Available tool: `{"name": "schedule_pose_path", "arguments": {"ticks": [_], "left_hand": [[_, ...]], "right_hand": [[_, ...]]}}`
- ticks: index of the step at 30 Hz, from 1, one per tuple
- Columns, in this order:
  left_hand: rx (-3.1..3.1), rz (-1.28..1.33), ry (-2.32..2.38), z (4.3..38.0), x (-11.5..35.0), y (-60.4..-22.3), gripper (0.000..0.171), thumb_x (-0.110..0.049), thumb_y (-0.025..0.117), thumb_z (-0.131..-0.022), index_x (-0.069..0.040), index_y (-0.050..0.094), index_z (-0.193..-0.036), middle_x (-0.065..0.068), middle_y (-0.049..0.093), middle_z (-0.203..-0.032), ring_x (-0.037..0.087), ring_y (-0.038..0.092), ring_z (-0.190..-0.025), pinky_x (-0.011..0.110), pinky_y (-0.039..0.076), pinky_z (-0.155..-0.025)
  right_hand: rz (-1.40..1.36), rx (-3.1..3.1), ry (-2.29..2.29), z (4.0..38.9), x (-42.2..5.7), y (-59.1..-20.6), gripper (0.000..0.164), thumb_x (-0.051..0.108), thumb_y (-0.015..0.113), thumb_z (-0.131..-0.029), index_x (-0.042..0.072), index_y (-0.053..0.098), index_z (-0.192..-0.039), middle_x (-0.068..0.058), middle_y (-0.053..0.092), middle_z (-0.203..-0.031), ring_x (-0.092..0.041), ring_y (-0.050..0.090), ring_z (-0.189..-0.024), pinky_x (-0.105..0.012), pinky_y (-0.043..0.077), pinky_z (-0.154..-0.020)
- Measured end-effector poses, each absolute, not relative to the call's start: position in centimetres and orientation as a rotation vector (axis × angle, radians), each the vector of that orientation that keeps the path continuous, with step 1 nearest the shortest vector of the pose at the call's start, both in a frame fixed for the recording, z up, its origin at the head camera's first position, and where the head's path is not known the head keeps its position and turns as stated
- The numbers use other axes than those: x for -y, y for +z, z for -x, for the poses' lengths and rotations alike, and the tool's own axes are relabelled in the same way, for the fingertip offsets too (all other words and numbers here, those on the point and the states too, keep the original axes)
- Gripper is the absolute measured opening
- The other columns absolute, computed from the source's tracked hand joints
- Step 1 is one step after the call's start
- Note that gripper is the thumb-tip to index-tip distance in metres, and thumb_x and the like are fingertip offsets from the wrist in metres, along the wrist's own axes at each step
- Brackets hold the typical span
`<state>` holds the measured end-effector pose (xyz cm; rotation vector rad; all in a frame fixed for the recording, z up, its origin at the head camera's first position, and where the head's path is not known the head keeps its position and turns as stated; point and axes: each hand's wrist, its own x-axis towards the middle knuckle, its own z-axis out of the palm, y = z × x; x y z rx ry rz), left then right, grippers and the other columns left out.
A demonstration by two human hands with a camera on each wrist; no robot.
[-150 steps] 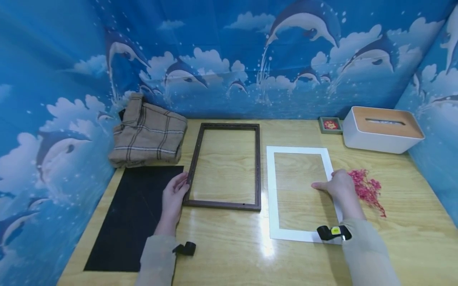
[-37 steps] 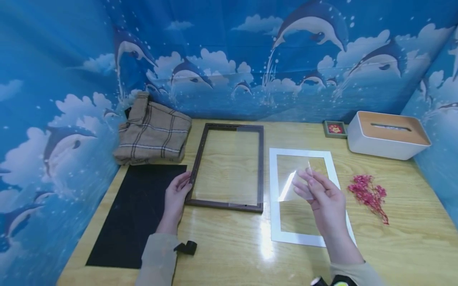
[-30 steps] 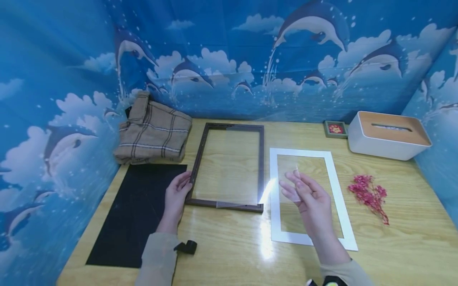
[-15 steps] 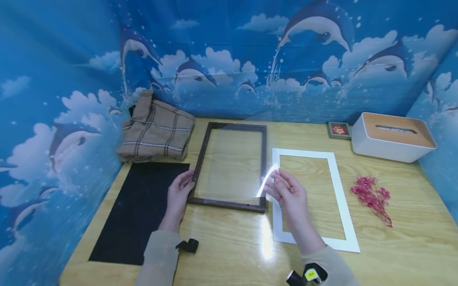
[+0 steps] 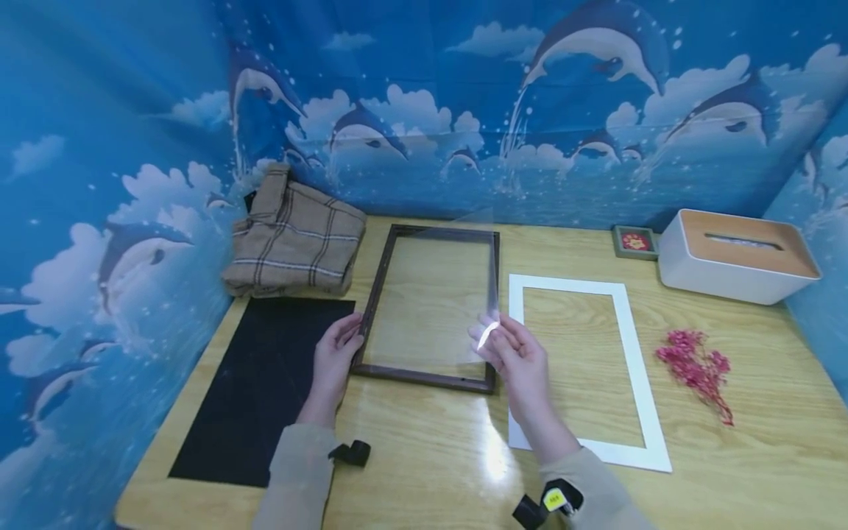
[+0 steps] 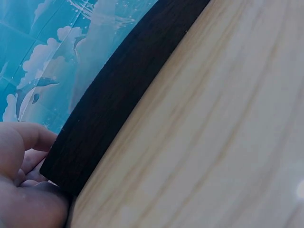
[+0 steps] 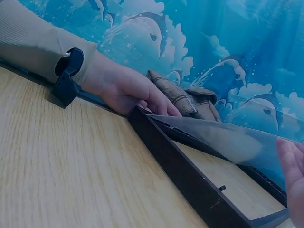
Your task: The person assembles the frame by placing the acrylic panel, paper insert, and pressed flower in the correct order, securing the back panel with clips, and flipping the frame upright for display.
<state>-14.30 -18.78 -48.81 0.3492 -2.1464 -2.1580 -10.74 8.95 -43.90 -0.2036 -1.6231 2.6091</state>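
A dark brown picture frame [image 5: 424, 378] lies on the table at the middle of the head view. At its left side my left hand [image 5: 336, 361] holds the near part, finger and thumb around its corner in the left wrist view. My right hand [image 5: 523, 364] pinches a clear sheet [image 5: 430, 309] by its right edge. Over the frame the sheet is tilted: in the right wrist view its left end is down by the frame near my left hand, and its right side is raised. The sheet's outline is faint. White bordered mat [image 5: 632, 368] lies right of the frame.
A black sheet [image 5: 245, 397] lies left, partly under my left arm. Folded plaid cloth [image 5: 298, 235] sits behind it. Pink dried flowers [image 5: 695, 372] lie right. A tissue box [image 5: 735, 258] and a small framed item [image 5: 634, 242] stand at the back right.
My right hand left the white mat's right side, and then moved left with the clear sheet, bringing it over the frame. The left hand has stayed at the frame's left side.
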Motion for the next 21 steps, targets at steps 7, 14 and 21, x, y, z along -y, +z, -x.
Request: {"name": "schedule_pose_path", "arguments": {"ticks": [7, 14, 21], "left_hand": [[2.153, -0.361, -2.158, 14.37, 18.63, -48.67, 0.038, 0.005, 0.052, -0.093, -0.003, 0.052, -0.131, 0.011, 0.053, -0.132, 0.021, 0.048, -0.124, 0.032, 0.04, -0.103], [2.151, -0.373, -2.158, 14.39, 18.58, -48.46, 0.039, 0.005, 0.052, -0.093, -0.002, 0.052, -0.131, 0.012, 0.053, -0.133, 0.02, 0.048, -0.124, 0.031, 0.04, -0.103], [2.133, -0.389, -2.179, 14.46, 18.69, -48.58, 0.039, 0.006, 0.052, -0.093, -0.002, 0.052, -0.131, 0.011, 0.053, -0.132, 0.02, 0.048, -0.123, 0.031, 0.04, -0.102]], "right_hand": [[0.193, 1.614, 2.613, 10.9, -8.51, -44.54, 0.039, -0.004, 0.052, -0.094, -0.01, 0.044, -0.132, -0.004, 0.068, -0.112, -0.024, 0.068, -0.096, -0.035, 0.054, -0.083], [0.219, 1.581, 2.63, 11.13, -8.24, -44.89, 0.04, -0.007, 0.048, -0.095, -0.01, 0.042, -0.134, -0.009, 0.066, -0.112, -0.023, 0.066, -0.098, -0.035, 0.053, -0.086], [0.26, 1.643, 2.565, 11.19, -7.9, -44.97, 0.04, -0.008, 0.049, -0.094, -0.005, 0.045, -0.134, -0.02, 0.06, -0.12, -0.019, 0.067, -0.096, -0.035, 0.053, -0.086]]}}
